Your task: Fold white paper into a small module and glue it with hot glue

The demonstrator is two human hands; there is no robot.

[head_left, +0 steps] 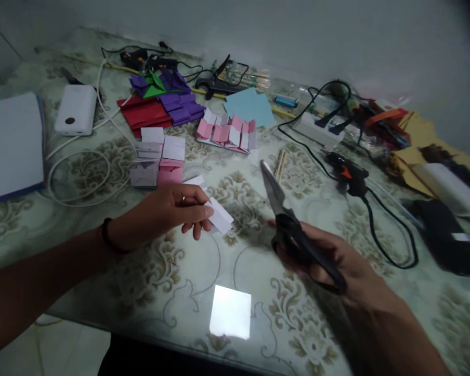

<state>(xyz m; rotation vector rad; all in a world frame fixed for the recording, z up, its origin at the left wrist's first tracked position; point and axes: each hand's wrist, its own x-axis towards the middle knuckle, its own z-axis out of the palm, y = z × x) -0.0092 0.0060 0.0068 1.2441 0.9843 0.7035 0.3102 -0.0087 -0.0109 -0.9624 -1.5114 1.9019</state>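
Observation:
My left hand (184,209) pinches a small piece of white folded paper (220,215) between thumb and fingers, over the middle of the table. In my right hand (329,256) is a pair of black-handled scissors (288,222), with the blades pointing up and away and looking closed together. The scissors are apart from the paper. Just beyond my left hand lie pink and white folded papers (159,156), and another white paper piece (196,181) shows partly behind the fingers. Farther back sits a row of pink and white folded strips (227,131).
Red paper (144,116), purple folded paper (180,107) and light blue sheets (248,106) lie at the back. A white power bank (76,109) with a looping cable stands at left. On the right are a glue gun (348,175), a power strip (317,129) and a black phone-like object (450,240).

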